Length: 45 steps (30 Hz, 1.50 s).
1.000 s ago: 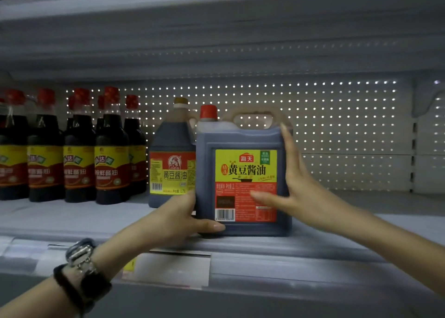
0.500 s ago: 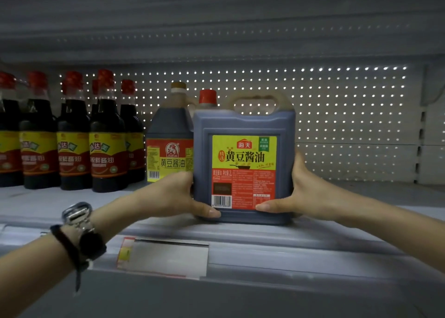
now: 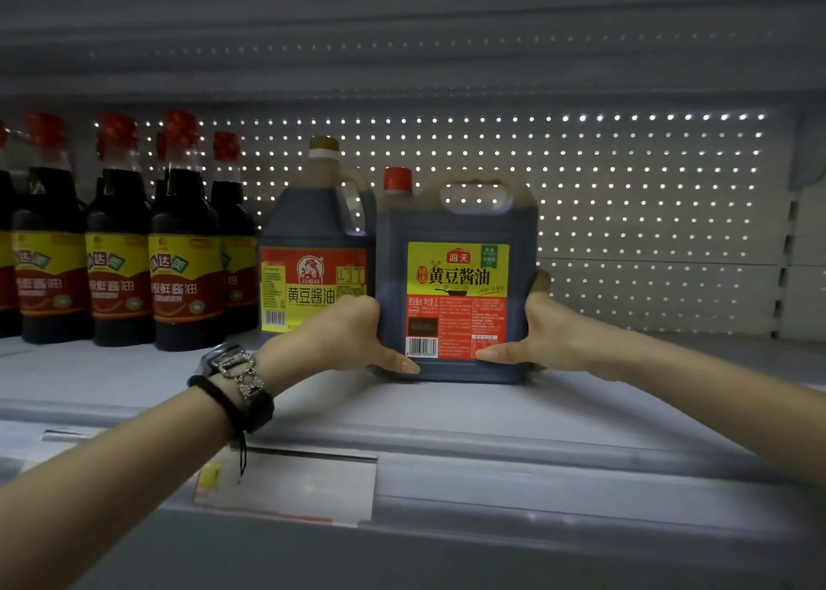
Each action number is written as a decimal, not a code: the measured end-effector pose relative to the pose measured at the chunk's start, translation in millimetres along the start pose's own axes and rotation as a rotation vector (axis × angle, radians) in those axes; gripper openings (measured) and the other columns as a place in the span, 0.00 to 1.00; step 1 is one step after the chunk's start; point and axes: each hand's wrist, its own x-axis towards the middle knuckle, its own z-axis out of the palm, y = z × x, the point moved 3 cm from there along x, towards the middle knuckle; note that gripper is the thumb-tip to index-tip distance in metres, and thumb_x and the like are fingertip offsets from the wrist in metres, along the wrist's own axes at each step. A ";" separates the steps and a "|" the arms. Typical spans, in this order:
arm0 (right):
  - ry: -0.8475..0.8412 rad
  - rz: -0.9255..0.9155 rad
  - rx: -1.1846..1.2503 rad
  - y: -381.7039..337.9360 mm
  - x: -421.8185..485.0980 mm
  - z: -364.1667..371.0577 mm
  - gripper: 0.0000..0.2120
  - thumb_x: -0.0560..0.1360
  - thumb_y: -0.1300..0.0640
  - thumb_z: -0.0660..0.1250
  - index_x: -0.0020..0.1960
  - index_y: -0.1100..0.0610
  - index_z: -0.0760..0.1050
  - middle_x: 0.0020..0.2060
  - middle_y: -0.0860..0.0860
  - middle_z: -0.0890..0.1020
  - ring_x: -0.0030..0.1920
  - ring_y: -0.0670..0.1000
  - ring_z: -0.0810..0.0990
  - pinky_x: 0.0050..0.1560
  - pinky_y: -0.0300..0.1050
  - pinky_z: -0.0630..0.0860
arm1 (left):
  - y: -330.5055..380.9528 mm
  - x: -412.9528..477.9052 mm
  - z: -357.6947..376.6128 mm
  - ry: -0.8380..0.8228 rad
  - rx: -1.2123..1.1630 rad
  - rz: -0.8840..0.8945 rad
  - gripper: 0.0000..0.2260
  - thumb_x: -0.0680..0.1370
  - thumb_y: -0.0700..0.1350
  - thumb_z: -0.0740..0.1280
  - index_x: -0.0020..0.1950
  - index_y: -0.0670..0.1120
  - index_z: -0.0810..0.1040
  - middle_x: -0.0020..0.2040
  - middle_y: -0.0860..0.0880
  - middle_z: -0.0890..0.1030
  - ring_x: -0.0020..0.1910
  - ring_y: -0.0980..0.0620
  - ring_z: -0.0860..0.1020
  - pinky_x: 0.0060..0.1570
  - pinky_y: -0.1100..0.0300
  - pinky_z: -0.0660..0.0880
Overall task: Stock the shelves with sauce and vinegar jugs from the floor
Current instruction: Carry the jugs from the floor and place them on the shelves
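In the middle of the frame I see the left hand (image 3: pixel 353 337) and right hand (image 3: pixel 543 330) clasping the upright soy sauce jug (image 3: pixel 456 276) between them, equally near, on the shelf (image 3: pixel 447 411).

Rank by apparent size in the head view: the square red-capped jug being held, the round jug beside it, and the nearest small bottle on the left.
1. Square jug, largest, though it also stands nearer the camera.
2. Round jug.
3. Small bottle, clearly slimmest, though about as tall as the round jug.
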 end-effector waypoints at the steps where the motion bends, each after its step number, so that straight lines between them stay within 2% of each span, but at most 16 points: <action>1: -0.007 -0.002 -0.018 0.5 2.2 -1.5 0.49 0.68 0.56 0.75 0.73 0.59 0.41 0.50 0.41 0.72 0.54 0.45 0.74 0.58 0.38 0.72 | 2.0 -1.3 -0.7 0.003 0.030 -0.003 0.20 0.66 0.58 0.75 0.45 0.45 0.76 0.42 0.49 0.81 0.44 0.49 0.80 0.50 0.53 0.79; 5: -0.045 0.028 -0.084 9.7 8.5 -5.3 0.41 0.69 0.52 0.74 0.72 0.59 0.53 0.47 0.39 0.71 0.46 0.41 0.75 0.47 0.35 0.74 | 8.3 -2.7 2.0 0.019 0.123 -0.005 0.21 0.65 0.61 0.73 0.42 0.45 0.74 0.37 0.49 0.81 0.39 0.49 0.81 0.48 0.51 0.80; 9: -0.053 0.038 -0.146 11.2 8.2 -7.2 0.44 0.69 0.47 0.74 0.72 0.60 0.50 0.53 0.44 0.75 0.49 0.44 0.76 0.38 0.31 0.72 | 11.7 -7.7 -2.6 0.038 0.210 -0.029 0.23 0.65 0.64 0.71 0.41 0.46 0.71 0.34 0.51 0.77 0.37 0.50 0.79 0.43 0.56 0.78; 11: -0.096 0.085 -0.203 13.4 6.8 -8.8 0.42 0.68 0.43 0.72 0.72 0.58 0.53 0.57 0.47 0.75 0.53 0.49 0.77 0.41 0.36 0.75 | 16.4 -13.8 -3.7 0.079 0.323 -0.045 0.24 0.67 0.66 0.68 0.39 0.46 0.68 0.34 0.52 0.73 0.35 0.52 0.75 0.37 0.59 0.74; 13: -0.144 0.127 -0.347 15.4 1.7 -10.5 0.36 0.69 0.38 0.69 0.68 0.54 0.62 0.57 0.49 0.76 0.54 0.52 0.78 0.49 0.46 0.79 | 24.8 -24.0 -4.2 0.138 0.490 -0.049 0.24 0.70 0.67 0.64 0.36 0.46 0.65 0.33 0.52 0.70 0.33 0.54 0.71 0.34 0.61 0.68; 16: -0.095 0.110 -0.605 4.7 -16.5 -15.6 0.24 0.74 0.41 0.65 0.64 0.53 0.69 0.58 0.50 0.77 0.56 0.52 0.76 0.59 0.50 0.74 | 48.5 -43.3 -6.8 0.308 0.633 0.074 0.19 0.79 0.61 0.58 0.41 0.46 0.68 0.32 0.52 0.67 0.35 0.52 0.71 0.36 0.59 0.67; 18: -0.027 0.074 -0.650 -7.5 -34.8 -18.1 0.17 0.76 0.44 0.62 0.61 0.52 0.72 0.57 0.50 0.77 0.56 0.53 0.76 0.59 0.50 0.73 | 68.7 -58.9 -5.6 0.432 0.618 0.214 0.14 0.82 0.55 0.56 0.44 0.46 0.70 0.34 0.51 0.69 0.35 0.51 0.72 0.35 0.59 0.67; 20: 0.061 0.038 -0.627 -20.0 -57.3 -18.7 0.12 0.77 0.46 0.61 0.57 0.49 0.74 0.54 0.49 0.78 0.54 0.53 0.77 0.57 0.51 0.74 | 89.0 -75.3 -1.3 0.510 0.602 0.319 0.14 0.83 0.52 0.54 0.41 0.47 0.70 0.34 0.51 0.69 0.36 0.48 0.73 0.33 0.59 0.65; 24: 0.297 -0.049 -0.621 -39.4 -108.6 -13.8 0.08 0.77 0.52 0.58 0.50 0.49 0.76 0.45 0.48 0.80 0.49 0.53 0.77 0.47 0.47 0.74 | 112.2 -97.7 12.3 0.604 0.548 0.376 0.18 0.82 0.48 0.54 0.33 0.47 0.57 0.30 0.51 0.61 0.33 0.46 0.67 0.26 0.61 0.51; 26: 0.378 -0.068 -0.662 -43.1 -132.6 -8.2 0.08 0.77 0.53 0.57 0.50 0.50 0.75 0.45 0.48 0.80 0.48 0.54 0.77 0.43 0.46 0.73 | 116.8 -109.8 18.4 0.639 0.519 0.458 0.20 0.78 0.48 0.64 0.31 0.47 0.57 0.26 0.51 0.65 0.27 0.46 0.67 0.26 0.63 0.46; 28: 0.429 -0.071 -0.708 -41.4 -154.6 -2.4 0.09 0.78 0.52 0.56 0.50 0.50 0.74 0.45 0.47 0.80 0.49 0.53 0.77 0.44 0.47 0.71 | 117.3 -118.2 24.7 0.647 0.501 0.505 0.22 0.67 0.46 0.74 0.29 0.48 0.59 0.22 0.50 0.69 0.19 0.46 0.69 0.29 0.68 0.42; 32: 0.498 -0.043 -0.810 -31.6 -197.7 4.3 0.10 0.79 0.51 0.54 0.51 0.49 0.73 0.47 0.44 0.78 0.51 0.48 0.73 0.48 0.45 0.65 | 122.0 -128.5 43.4 0.689 0.329 0.606 0.11 0.71 0.45 0.65 0.30 0.47 0.68 0.28 0.48 0.72 0.22 0.45 0.72 0.28 0.67 0.46; 35: 0.541 0.019 -0.844 -25.1 -226.9 1.0 0.09 0.79 0.50 0.55 0.51 0.49 0.73 0.45 0.45 0.78 0.49 0.48 0.72 0.48 0.46 0.64 | 142.6 -142.9 57.3 0.706 0.210 0.684 0.11 0.73 0.47 0.59 0.32 0.46 0.73 0.31 0.48 0.72 0.25 0.45 0.74 0.26 0.62 0.54; 39: 0.538 0.155 -0.927 -4.2 -264.8 -3.0 0.08 0.77 0.51 0.57 0.46 0.51 0.73 0.41 0.47 0.78 0.46 0.52 0.73 0.43 0.47 0.60 | 177.8 -165.9 81.4 0.686 0.184 0.824 0.11 0.72 0.47 0.58 0.30 0.47 0.71 0.28 0.48 0.72 0.25 0.45 0.74 0.27 0.62 0.53; 42: 0.530 0.258 -0.960 19.2 -302.2 -9.1 0.08 0.79 0.51 0.54 0.47 0.50 0.70 0.42 0.45 0.77 0.47 0.51 0.72 0.44 0.47 0.60 | 207.1 -182.6 100.1 0.649 0.167 0.915 0.10 0.72 0.47 0.60 0.30 0.47 0.72 0.28 0.47 0.73 0.25 0.45 0.74 0.28 0.61 0.54; 45: 0.591 0.361 -1.042 43.6 -351.6 -17.4 0.10 0.78 0.52 0.54 0.41 0.50 0.70 0.35 0.46 0.75 0.41 0.52 0.72 0.40 0.46 0.60 | 242.8 -206.1 126.5 0.609 0.105 1.020 0.10 0.72 0.46 0.60 0.31 0.47 0.72 0.29 0.48 0.73 0.26 0.46 0.73 0.29 0.62 0.54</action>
